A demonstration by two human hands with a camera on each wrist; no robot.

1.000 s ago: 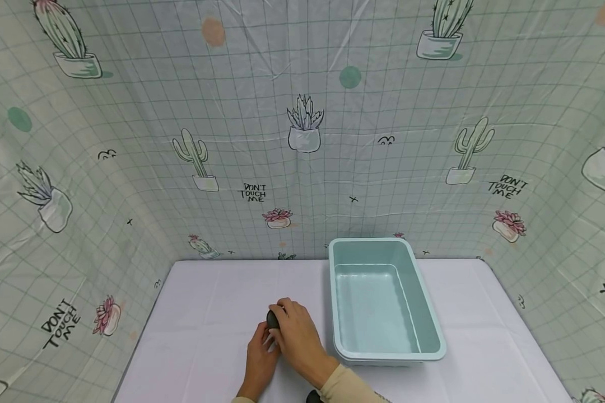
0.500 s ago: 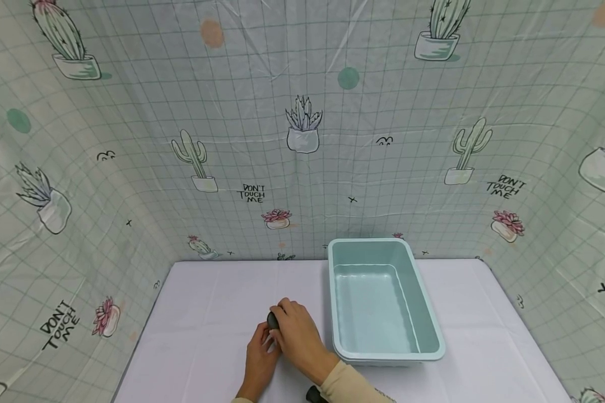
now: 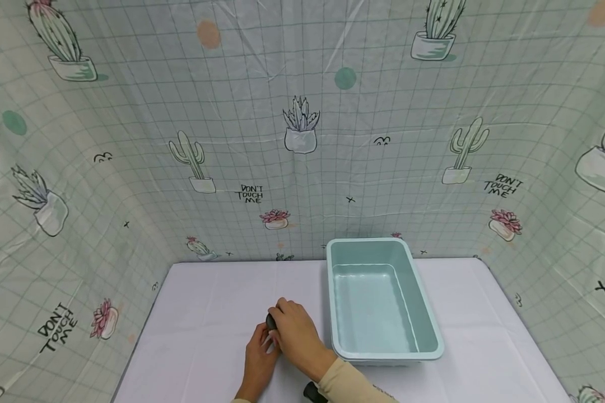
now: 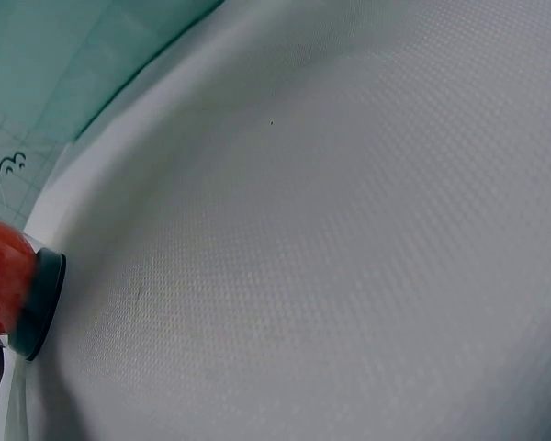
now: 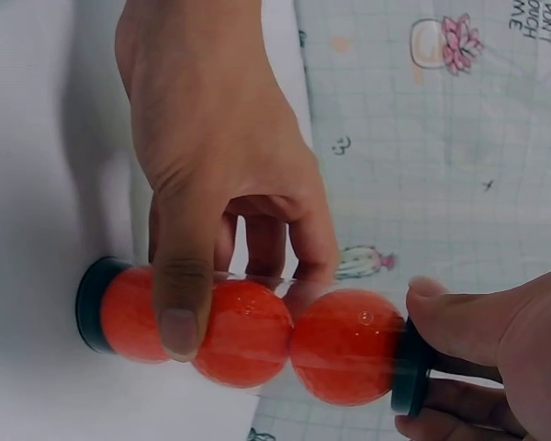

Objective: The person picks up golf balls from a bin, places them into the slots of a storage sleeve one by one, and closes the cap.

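Note:
My left hand (image 3: 260, 354) grips a clear tube holding three orange-red balls (image 5: 344, 347), thumb on one side and fingers on the other. The tube stands nearly upright in the head view, its lower dark cap (image 5: 94, 305) down at the white cloth. On the top end, my right hand (image 3: 297, 336) pinches the other dark cap (image 5: 410, 369) between thumb and fingers. In the left wrist view only the tube's lower end (image 4: 5, 276) shows, at the left edge. Under the right sleeve lies another dark-ended thing (image 3: 312, 393), mostly hidden.
A pale blue-green rectangular bin (image 3: 335, 313) stands right of the hands on the white-covered table (image 3: 201, 313). Behind and at both sides hangs a cactus-printed sheet (image 3: 252, 140).
Both hands stay in nearly the same place on the tube. The view shifts slightly, and a bit more of the dark-ended thing by the right sleeve shows.

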